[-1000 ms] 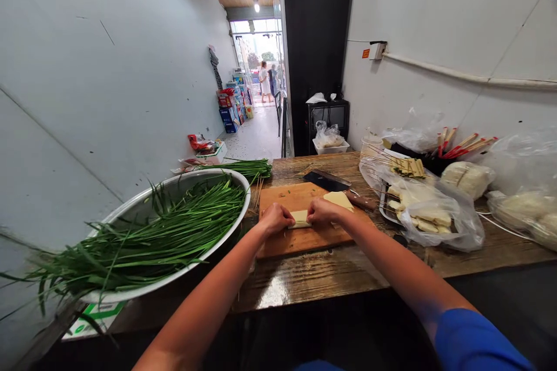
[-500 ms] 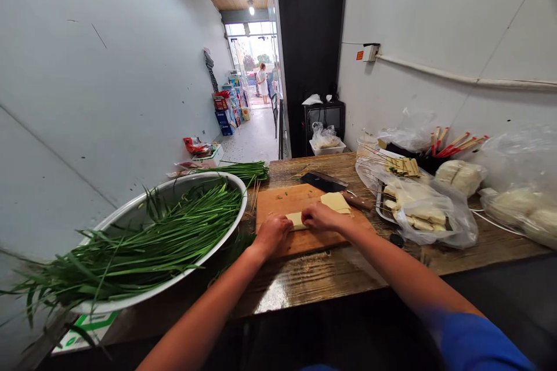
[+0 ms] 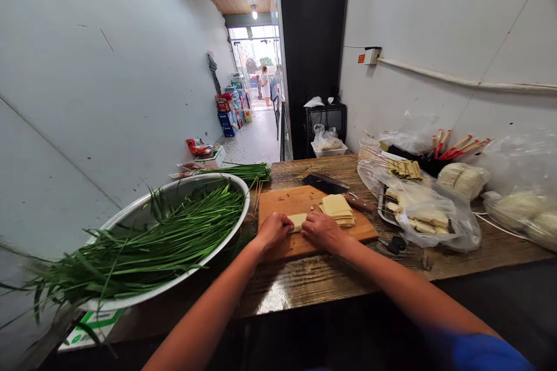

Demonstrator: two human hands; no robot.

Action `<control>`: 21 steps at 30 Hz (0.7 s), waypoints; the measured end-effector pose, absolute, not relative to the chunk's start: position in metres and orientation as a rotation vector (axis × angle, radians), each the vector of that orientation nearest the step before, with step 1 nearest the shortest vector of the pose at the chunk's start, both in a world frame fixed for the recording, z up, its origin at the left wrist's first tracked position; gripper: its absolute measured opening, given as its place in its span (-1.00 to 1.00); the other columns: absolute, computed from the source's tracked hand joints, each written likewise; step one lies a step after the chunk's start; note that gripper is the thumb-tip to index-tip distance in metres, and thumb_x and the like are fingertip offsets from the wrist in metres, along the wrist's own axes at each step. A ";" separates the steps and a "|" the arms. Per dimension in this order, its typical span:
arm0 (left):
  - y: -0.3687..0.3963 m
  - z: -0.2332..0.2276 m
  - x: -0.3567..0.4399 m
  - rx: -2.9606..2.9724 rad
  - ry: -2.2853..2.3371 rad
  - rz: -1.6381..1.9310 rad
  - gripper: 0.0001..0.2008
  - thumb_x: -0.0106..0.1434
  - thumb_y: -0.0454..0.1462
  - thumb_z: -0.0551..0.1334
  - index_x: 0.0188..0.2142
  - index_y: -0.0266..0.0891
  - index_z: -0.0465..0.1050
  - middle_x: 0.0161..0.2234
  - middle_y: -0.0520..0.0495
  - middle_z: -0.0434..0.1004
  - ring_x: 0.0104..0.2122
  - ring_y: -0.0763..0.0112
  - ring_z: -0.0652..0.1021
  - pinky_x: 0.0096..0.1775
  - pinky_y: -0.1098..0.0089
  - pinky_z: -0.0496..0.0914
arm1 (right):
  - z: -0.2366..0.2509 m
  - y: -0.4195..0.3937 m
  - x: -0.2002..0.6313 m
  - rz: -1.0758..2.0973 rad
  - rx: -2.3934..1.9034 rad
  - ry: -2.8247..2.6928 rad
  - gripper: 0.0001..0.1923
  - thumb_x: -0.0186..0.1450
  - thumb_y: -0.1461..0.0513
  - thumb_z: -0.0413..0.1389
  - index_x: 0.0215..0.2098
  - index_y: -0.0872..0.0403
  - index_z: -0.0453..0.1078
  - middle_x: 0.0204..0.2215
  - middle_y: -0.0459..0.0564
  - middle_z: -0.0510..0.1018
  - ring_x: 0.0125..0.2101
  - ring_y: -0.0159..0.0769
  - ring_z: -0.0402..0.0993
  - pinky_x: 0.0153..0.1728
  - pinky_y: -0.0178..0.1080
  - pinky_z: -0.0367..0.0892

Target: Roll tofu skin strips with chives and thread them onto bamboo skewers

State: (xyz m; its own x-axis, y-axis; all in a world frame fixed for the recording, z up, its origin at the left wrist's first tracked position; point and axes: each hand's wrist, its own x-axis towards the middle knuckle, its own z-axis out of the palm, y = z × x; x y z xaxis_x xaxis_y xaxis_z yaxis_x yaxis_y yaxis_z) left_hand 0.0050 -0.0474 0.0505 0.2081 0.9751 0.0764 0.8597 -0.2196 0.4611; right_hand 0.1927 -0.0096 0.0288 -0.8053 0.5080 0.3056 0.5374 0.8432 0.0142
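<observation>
My left hand (image 3: 274, 230) and my right hand (image 3: 324, 231) pinch the two ends of a rolled tofu sheet (image 3: 298, 220) on the wooden cutting board (image 3: 281, 202). The roll is pale yellow and lies crosswise; whatever is inside it is hidden. Beside my right hand sits a stack of square tofu sheets (image 3: 337, 207). A cleaver (image 3: 325, 182) rests across the board's far edge, its wooden handle pointing right. To the left, a large metal basin (image 3: 244, 203) is heaped with long green chives (image 3: 174, 235), and several thin skewers (image 3: 257, 196) lie between it and the board.
On the right stand a tray of pale slices under a plastic bag (image 3: 435, 214), skewered rolls (image 3: 404, 169) and red-tipped sticks (image 3: 461, 148). A small black object (image 3: 395, 244) lies near the board. More chives (image 3: 248, 171) are behind the basin. A person (image 3: 265, 86) stands in the distant doorway.
My right hand has shifted down and lies flatter over the roll's right end, showing more of the sheet stack. My left hand stays at the left end. The view has tilted slightly.
</observation>
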 end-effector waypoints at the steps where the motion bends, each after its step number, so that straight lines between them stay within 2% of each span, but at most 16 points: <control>1: -0.047 0.050 0.005 2.168 1.715 0.510 -0.78 0.10 -0.34 0.12 -0.49 -0.30 0.55 -0.51 -0.03 0.49 -0.45 0.46 0.42 -0.36 0.51 0.24 | 0.028 -0.009 0.193 -0.138 -0.789 -2.724 -0.84 0.31 0.29 -0.01 -0.34 0.13 0.40 -0.35 0.05 0.45 -0.29 -0.29 0.31 -0.32 -0.29 0.15; 4: -0.047 0.048 0.003 2.157 1.693 0.535 -0.78 0.09 -0.35 0.12 -0.48 -0.31 0.56 -0.50 -0.03 0.51 -0.45 0.46 0.43 -0.36 0.51 0.25 | 0.024 -0.008 0.192 -0.166 -0.727 -2.727 -0.83 0.31 0.31 -0.03 -0.29 0.12 0.40 -0.38 0.04 0.45 -0.33 -0.29 0.30 -0.33 -0.28 0.14; 8: -0.046 0.047 0.002 2.144 1.689 0.563 -0.80 0.11 -0.34 0.13 -0.46 -0.31 0.56 -0.49 -0.03 0.52 -0.44 0.46 0.44 -0.35 0.51 0.25 | 0.020 -0.011 0.189 -0.354 -0.591 -2.751 -0.77 0.35 0.30 -0.11 -0.25 0.16 0.39 -0.41 0.08 0.44 -0.32 -0.23 0.29 -0.28 -0.20 0.15; 12: -0.047 0.046 0.002 2.176 1.696 0.551 -0.80 0.14 -0.34 0.14 -0.45 -0.31 0.55 -0.48 -0.05 0.51 -0.42 0.45 0.45 -0.33 0.50 0.27 | 0.025 -0.013 0.186 -0.462 -0.572 -2.827 -0.80 0.31 0.33 -0.07 -0.22 0.22 0.38 -0.36 0.12 0.45 -0.29 -0.19 0.30 -0.26 -0.17 0.15; 15: -0.053 0.045 0.004 2.282 1.730 0.528 -0.76 0.20 -0.33 0.09 -0.44 -0.29 0.54 -0.44 -0.07 0.52 -0.38 0.42 0.47 -0.30 0.47 0.28 | 0.032 -0.008 0.186 -0.377 -0.575 -2.899 -0.80 0.30 0.31 -0.04 -0.23 0.19 0.41 -0.35 0.10 0.46 -0.28 -0.20 0.30 -0.27 -0.19 0.15; 19: -0.068 0.042 0.009 2.526 1.847 0.529 -0.77 0.25 -0.25 0.11 -0.18 -0.23 0.48 -0.32 -0.10 0.53 -0.29 0.32 0.48 -0.23 0.37 0.29 | 0.036 0.001 0.186 -0.184 -0.632 -2.888 -0.79 0.30 0.25 -0.02 -0.33 0.13 0.45 -0.33 0.05 0.46 -0.28 -0.28 0.30 -0.28 -0.26 0.13; 21: -0.073 0.039 0.011 2.664 1.884 0.457 -0.79 0.24 -0.23 0.14 -0.17 -0.18 0.46 -0.30 -0.09 0.51 -0.29 0.30 0.47 -0.19 0.31 0.28 | 0.036 0.005 0.186 -0.114 -0.676 -2.848 -0.76 0.30 0.22 0.00 -0.40 0.11 0.47 -0.31 0.03 0.45 -0.30 -0.31 0.30 -0.29 -0.29 0.12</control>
